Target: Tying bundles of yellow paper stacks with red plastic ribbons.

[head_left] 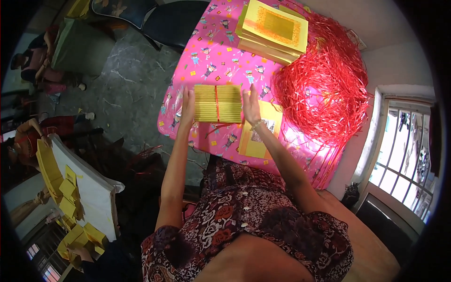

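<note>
In front of me is a bundle of yellow folded or rolled papers [206, 104], tied around the middle with a red plastic string [217, 101]. My left hand [188, 107] stands flat along the bundle's left end, fingers stretched. At its right end my right hand [251, 109] is also straight-fingered, palm turned inward, with the thumb near the bundle. I cannot tell how firmly either palm presses. Partly under my right wrist lies a yellow paper sheet [259, 146] with a printed panel.
The table has a pink patterned cover [206, 61]. A stack of yellow papers [275, 30] stands at the back, beside a large heap of red plastic strings [324, 89] on the right. At far left, people work around a white table [96, 199] with yellow papers. A barred window [404, 145] is at right.
</note>
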A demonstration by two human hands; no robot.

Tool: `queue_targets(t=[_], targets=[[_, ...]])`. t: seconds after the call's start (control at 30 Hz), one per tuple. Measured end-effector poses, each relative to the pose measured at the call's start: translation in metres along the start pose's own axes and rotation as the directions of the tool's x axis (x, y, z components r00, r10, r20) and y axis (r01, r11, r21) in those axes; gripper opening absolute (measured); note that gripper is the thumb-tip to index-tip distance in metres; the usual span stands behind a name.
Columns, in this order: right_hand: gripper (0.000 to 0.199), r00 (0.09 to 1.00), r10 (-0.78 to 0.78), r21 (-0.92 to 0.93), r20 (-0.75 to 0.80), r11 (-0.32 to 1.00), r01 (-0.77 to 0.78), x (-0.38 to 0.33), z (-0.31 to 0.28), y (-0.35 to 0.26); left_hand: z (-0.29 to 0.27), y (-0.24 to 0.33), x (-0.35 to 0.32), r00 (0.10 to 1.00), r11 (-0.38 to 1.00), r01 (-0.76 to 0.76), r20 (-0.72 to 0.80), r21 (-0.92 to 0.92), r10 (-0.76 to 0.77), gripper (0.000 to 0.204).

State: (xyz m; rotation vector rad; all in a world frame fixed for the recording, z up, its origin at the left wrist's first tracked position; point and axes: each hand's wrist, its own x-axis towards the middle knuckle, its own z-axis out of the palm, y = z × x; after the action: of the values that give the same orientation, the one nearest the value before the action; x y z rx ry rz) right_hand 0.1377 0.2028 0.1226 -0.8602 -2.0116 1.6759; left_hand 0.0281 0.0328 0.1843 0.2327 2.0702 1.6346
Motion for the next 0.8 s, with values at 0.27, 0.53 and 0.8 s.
queue_targets(t=[0.27,0.53,0.8], targets=[[0.074,0.953,0.126,0.444,0.277,0.862,-0.243,-0.005,0.002,0.013,0.007,-0.007,0.004,0.993,0.998,-0.033,0.115,-0.06,0.04,0.057],[0.075,0.897,0.261,0.589,0.357,0.682,-0.433,-0.007,0.02,-0.002,-0.021,-0.072,0.026,0.985,0.933,0.152,0.125,-0.326,-0.117,0.062],[0.063,0.919,0.199,0.635,0.341,0.672,-0.381,-0.008,0.024,0.017,-0.012,-0.065,0.01,0.981,0.869,0.181,0.151,-0.461,-0.125,0.061]])
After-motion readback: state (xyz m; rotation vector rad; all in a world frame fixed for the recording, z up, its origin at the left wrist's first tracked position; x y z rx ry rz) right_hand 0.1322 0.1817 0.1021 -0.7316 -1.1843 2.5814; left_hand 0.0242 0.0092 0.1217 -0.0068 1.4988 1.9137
